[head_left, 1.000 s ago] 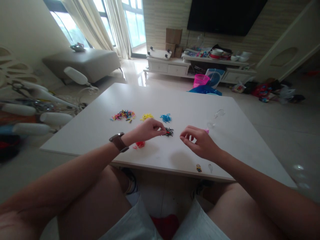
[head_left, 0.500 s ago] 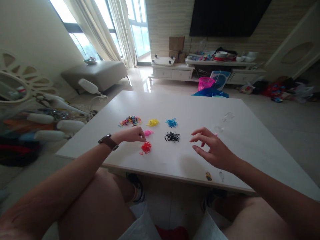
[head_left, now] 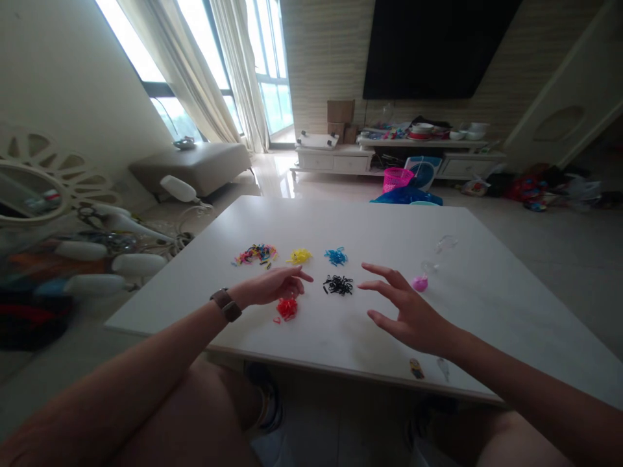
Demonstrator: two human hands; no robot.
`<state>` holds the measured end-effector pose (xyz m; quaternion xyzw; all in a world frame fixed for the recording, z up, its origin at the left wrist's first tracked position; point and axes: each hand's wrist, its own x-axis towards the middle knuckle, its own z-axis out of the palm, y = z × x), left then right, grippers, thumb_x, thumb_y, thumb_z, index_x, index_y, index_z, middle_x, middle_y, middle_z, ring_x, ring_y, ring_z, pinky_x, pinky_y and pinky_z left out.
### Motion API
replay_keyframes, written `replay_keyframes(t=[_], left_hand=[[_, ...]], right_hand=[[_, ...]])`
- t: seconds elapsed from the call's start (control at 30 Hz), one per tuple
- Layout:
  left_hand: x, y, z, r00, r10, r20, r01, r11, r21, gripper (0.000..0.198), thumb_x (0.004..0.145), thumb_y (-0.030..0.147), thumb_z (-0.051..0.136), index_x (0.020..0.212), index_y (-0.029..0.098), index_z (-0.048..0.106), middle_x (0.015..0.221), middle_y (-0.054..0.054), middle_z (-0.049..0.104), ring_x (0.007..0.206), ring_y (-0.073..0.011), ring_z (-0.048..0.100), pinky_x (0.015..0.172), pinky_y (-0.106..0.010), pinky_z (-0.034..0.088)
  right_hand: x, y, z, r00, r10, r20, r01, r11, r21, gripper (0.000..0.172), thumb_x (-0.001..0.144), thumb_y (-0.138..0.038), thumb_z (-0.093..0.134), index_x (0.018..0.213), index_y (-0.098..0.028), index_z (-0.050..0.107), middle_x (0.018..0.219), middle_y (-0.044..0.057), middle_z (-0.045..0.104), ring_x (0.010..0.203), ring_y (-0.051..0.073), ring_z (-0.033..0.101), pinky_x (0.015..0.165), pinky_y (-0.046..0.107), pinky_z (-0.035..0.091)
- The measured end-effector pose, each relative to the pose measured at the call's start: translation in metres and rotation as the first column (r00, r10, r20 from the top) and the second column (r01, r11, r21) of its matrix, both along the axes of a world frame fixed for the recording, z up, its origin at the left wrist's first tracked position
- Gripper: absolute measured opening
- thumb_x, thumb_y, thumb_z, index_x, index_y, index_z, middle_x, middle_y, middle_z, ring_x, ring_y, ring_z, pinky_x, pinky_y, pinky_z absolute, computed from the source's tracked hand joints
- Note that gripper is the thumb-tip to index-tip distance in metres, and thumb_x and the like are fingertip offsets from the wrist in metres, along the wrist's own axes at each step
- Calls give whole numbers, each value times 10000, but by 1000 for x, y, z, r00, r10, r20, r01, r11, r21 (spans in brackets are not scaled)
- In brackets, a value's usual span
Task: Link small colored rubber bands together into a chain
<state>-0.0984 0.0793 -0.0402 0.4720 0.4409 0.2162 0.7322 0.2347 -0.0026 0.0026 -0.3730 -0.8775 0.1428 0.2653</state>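
My left hand [head_left: 275, 287], with a watch at the wrist, hovers over the white table [head_left: 316, 334] with fingers apart and nothing visible in them. Just below it lies a pile of small red bands [head_left: 287, 309]; a yellow pile [head_left: 300, 256] is just beyond. A pile of small black loops [head_left: 338, 285] sits between my two hands, with a blue pile [head_left: 335, 256] behind it. On the black pile's right, my right hand [head_left: 406, 310] is spread open and empty. Beyond that hand rests a small pink round object [head_left: 420, 283].
A mixed-colour pile [head_left: 256, 254] lies at the left. Clear plastic pieces [head_left: 445, 244] are toward the right. Near the front edge lie a small yellow-and-blue figure [head_left: 416, 368] and a clear piece [head_left: 443, 368]. A lamp with white shades [head_left: 139, 263] stands left of the table.
My left hand has shifted right, from a pinch by the red pile to spread fingers near the black pile. It now hides the pink pile. My right hand has moved slightly left.
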Motion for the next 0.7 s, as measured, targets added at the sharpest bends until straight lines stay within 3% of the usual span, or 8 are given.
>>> replay_keyframes(t=[0.13,0.23,0.33,0.47,0.7], left_hand=[[32,-13,5,975,54,217,11,958,-286,462,983,504,525,1159,97,653,983,-166,740,877,-208,707,783,-275,517],[55,-26,8,949,77,307,42,930,-364,506,966,541,531,1156,82,628,1025,-200,744,1010,-274,717,939,-349,504],[75,-38,9,917,130,377,44,907,-419,491,965,527,524,1097,65,630,1003,-210,740,1040,-286,709,1009,-388,478],[94,-54,11,876,186,446,49,885,-464,469,953,492,543,1066,46,631,992,-193,720,1007,-278,705,968,-378,497],[111,-72,20,810,219,544,39,905,-423,368,947,398,547,1099,83,662,944,-123,695,850,-195,677,816,-295,504]], right_hand=[[-5,4,-9,999,13,30,-14,999,33,426,893,-251,650,1312,-298,588,1592,71,392,1476,310,343,1173,551,393],[-11,7,-16,999,3,48,-5,999,46,366,894,-277,672,1258,-293,634,1594,61,397,1484,317,310,1185,567,354],[-19,5,-20,997,8,70,-12,999,51,268,903,-281,676,1171,-295,680,1574,51,427,1461,323,314,1150,568,368],[-30,0,-23,996,-1,88,-5,997,75,118,882,-316,719,991,-272,725,1479,66,527,1392,341,368,1057,540,415],[-40,-3,-25,991,-36,130,30,998,50,92,878,-281,716,800,-233,706,1395,65,586,1346,351,391,949,511,405]])
